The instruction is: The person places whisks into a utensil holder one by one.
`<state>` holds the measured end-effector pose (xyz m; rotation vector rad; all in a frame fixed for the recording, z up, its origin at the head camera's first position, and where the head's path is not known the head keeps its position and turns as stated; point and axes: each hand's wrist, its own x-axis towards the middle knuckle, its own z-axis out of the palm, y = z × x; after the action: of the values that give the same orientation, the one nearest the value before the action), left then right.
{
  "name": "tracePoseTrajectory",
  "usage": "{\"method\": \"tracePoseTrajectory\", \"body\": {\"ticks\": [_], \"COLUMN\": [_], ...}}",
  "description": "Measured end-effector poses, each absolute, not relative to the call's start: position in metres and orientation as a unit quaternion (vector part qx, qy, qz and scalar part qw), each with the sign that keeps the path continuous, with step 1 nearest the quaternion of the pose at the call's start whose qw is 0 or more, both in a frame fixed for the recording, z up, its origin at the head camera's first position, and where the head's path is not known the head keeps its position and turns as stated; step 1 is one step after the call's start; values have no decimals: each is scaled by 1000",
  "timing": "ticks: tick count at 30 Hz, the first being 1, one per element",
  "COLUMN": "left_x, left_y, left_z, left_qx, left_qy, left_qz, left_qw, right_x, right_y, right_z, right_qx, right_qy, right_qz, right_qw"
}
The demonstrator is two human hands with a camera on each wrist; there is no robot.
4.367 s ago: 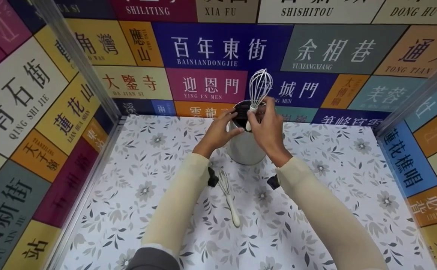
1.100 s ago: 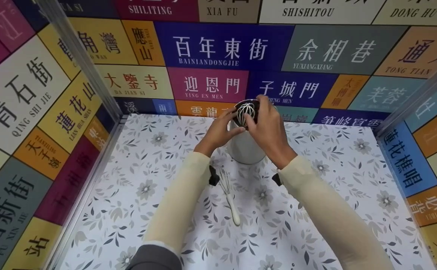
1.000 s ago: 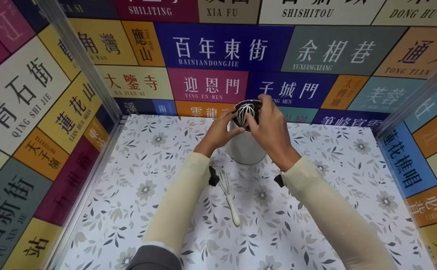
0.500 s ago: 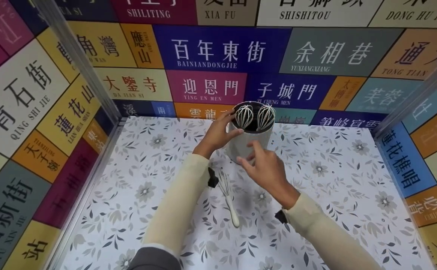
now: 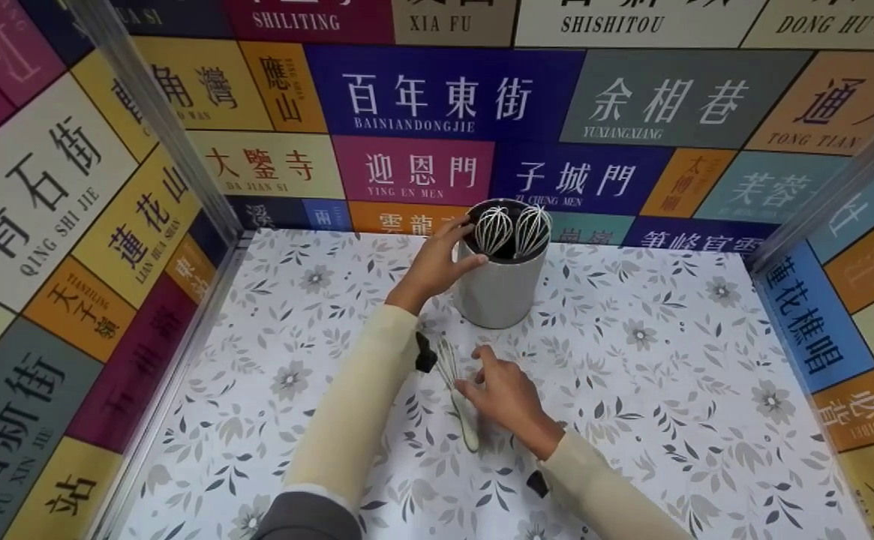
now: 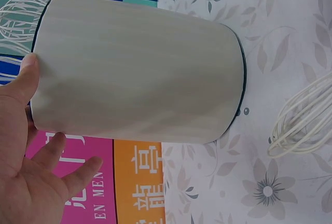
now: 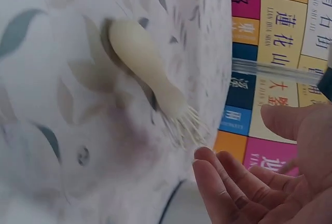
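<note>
A whisk [image 5: 458, 397] with a cream handle lies on the tablecloth, its wires pointing toward the back. Just to its right and above it hovers my right hand [image 5: 508, 394], thumb and fingers apart with nothing between them. In the right wrist view, the fingers are close to the wires of that whisk [image 7: 140, 58]. A grey-white utensil canister [image 5: 500, 292] with a dark inside stands at the back. My left hand [image 5: 434, 262] grips its left rim between thumb and forefinger, the other fingers spread. Two whisks [image 5: 494, 229] stand in the canister, wire heads up, handles hidden inside.
The table wears a white cloth [image 5: 294, 420] with grey flowers and leaves. Colourful printed panels [image 5: 406, 97] rise at the back and both sides. A small black device [image 5: 425, 352] sits under the left sleeve, close to the lying whisk's wires.
My right hand lowered a whisk into the canister beside another, let go, and came down toward the whisk on the table. My left hand has stayed at the rim.
</note>
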<state>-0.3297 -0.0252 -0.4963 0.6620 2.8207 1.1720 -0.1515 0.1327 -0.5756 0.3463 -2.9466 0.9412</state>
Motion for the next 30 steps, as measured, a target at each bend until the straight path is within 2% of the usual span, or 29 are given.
{"method": "tracePoseTrajectory", "body": {"ticks": [12, 21, 30], "left_x": [-331, -331, -331], "left_y": [-25, -24, -25], "left_z": [-496, -496, -498], "left_qx": [209, 202, 212], "left_qy": [901, 901, 897], "left_qz": [381, 382, 387], "left_qw": [13, 21, 14], "right_x": [-151, -153, -154], "right_y": [109, 101, 107], "right_z": [-608, -610, -607], "right_qx": [76, 57, 45], "right_qy": [-958, -960, -946], "right_qz": [276, 268, 306], "right_qw": [-32, -51, -102]}}
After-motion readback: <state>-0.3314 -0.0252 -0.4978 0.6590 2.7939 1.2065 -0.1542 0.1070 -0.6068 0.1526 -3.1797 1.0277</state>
